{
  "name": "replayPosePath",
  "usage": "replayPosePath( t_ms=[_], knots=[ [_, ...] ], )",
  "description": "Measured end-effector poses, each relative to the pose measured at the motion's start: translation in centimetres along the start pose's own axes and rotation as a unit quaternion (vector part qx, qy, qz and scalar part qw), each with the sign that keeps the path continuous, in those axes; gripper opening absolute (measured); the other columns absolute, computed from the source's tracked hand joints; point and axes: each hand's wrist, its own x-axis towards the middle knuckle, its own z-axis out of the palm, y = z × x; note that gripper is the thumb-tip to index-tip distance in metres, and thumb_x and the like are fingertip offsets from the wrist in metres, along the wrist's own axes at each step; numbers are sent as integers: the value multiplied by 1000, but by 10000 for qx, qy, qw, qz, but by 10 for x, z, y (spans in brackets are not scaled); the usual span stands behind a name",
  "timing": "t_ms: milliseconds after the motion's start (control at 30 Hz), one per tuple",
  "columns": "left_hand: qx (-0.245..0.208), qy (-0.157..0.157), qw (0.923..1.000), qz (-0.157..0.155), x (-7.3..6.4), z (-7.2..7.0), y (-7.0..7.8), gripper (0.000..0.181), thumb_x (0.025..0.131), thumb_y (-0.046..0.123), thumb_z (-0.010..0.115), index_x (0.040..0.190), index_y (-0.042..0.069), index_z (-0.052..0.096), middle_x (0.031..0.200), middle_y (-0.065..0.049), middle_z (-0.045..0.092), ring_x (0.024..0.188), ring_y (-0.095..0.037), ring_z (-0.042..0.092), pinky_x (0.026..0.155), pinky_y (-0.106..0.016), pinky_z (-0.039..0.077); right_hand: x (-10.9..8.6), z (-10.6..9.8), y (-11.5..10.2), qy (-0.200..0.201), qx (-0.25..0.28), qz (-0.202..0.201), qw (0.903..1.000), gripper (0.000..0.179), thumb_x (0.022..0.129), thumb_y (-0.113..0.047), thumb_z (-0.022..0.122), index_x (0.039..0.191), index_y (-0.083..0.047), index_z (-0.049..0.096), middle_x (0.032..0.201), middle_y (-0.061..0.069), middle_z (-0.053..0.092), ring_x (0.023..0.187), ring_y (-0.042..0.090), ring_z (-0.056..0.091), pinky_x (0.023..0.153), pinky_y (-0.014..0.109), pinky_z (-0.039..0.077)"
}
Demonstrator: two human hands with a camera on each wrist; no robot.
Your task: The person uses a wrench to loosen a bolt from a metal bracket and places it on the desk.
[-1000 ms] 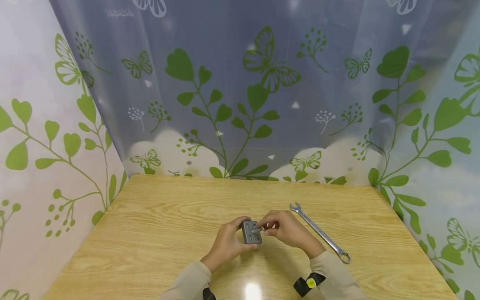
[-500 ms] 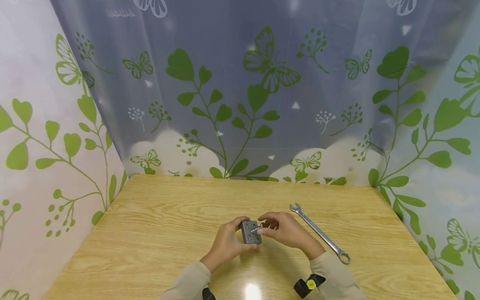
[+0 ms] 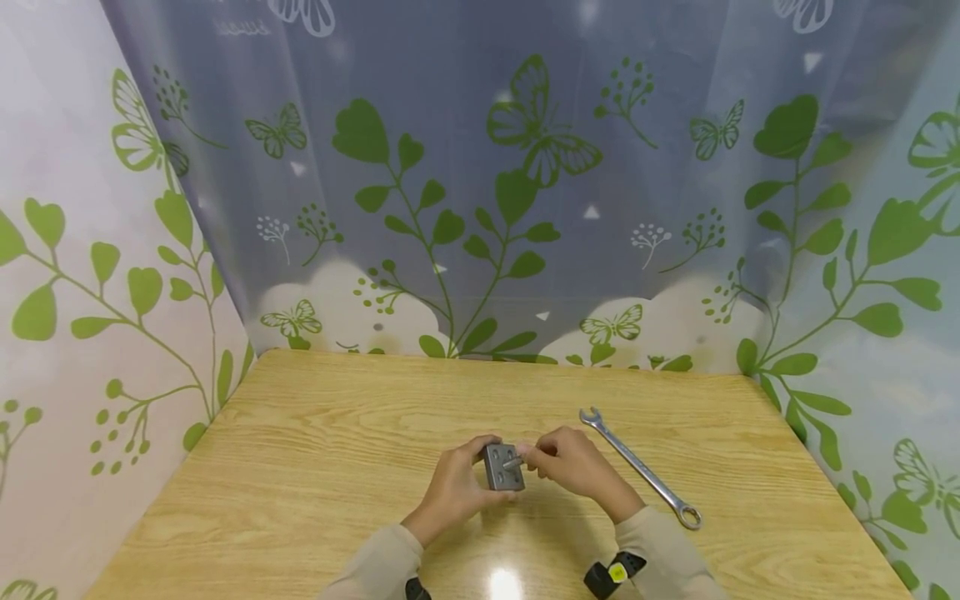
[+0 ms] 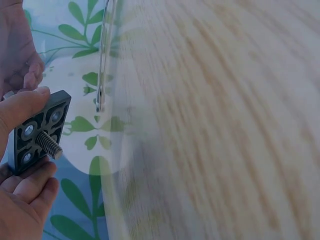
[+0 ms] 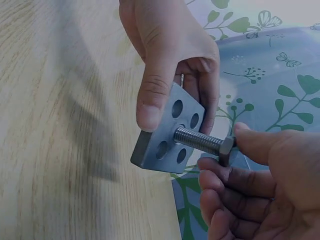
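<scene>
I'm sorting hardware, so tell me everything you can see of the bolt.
The bolt looks like grey metal, with a hexagonal head and threaded shank. It passes through the middle of the square plate, roughly at right angles; its threaded end juts from the far face in the left wrist view. The right hand pinches the head, which stands clear of the plate.

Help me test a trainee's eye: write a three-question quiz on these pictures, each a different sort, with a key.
1. True or false: the silver metal wrench lies on the yellow-brown wood-grain table.
2. Multiple choice: the right hand pinches the silver metal hex-head bolt by its: A, threaded tip; B, mid-shaft; C, head.
3. Count: in the right wrist view, how many round holes surround the bolt on the grey square metal-looking plate held by the left hand?

Key: 1, true. 2, C. 3, four.
</scene>
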Motion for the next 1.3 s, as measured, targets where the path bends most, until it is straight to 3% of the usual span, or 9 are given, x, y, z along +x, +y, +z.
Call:
replayPosePath(
  t_ms=[133,300,500,767,867,1000,1100,1300],
  knots=[
    [50,-16,10000,-18,-1,0,0,70,66,16,89,125,-2,56,119,-14,65,109,-30,64,92,-41,54,1,-1,0,-60,-77,-194,9998,27,94,-32,62,88,-7,72,76,3,67,64,15,59,54,25,48],
    [38,-10,10000,-1,-1,0,0,70,66,17,89,125,-2,56,118,-14,66,109,-30,64,93,-40,53,0,-4,1,-130,-122,-644,9978,17,87,-10,70,104,-4,71,91,1,69,77,11,62,66,23,53],
    [100,23,9999,78,0,1,0,70,66,18,89,124,-2,56,118,-15,66,107,-30,65,91,-39,54,0,-7,1,-161,-132,-929,9955,22,84,-1,70,104,-8,72,91,-3,67,80,10,60,72,26,53],
    [173,34,9998,110,-1,1,0,70,65,19,89,124,-2,57,117,-14,66,107,-29,65,91,-39,54,-1,-6,1,-189,-93,-973,9950,24,83,2,70,105,-7,72,92,-2,66,80,12,60,72,26,54],
    [138,39,9999,84,-1,1,0,70,65,19,89,124,-2,56,118,-14,66,108,-29,65,92,-39,54,-1,-6,1,-237,-103,-862,9959,27,85,-4,70,112,-3,68,94,2,68,82,14,63,72,26,55],
    [116,63,9999,67,-1,1,0,70,66,17,89,125,-2,56,118,-14,66,108,-29,64,92,-38,54,0,-4,2,-296,-156,-546,9979,34,93,-27,65,114,-1,66,93,5,68,79,14,63,68,26,54],
    [138,73,9998,91,-1,1,0,71,66,17,89,125,-3,56,118,-14,66,108,-30,65,92,-38,54,-1,-4,2,-269,-83,-309,9991,40,97,-40,55,102,-2,69,83,4,67,71,13,61,60,26,52],
    [142,106,9998,66,-1,1,1,71,64,16,90,124,-2,57,117,-13,67,107,-29,65,91,-39,54,-3,-2,1,-97,123,-50,9999,47,100,-43,45,77,-8,68,62,2,61,53,14,56,49,26,48]
  ],
)
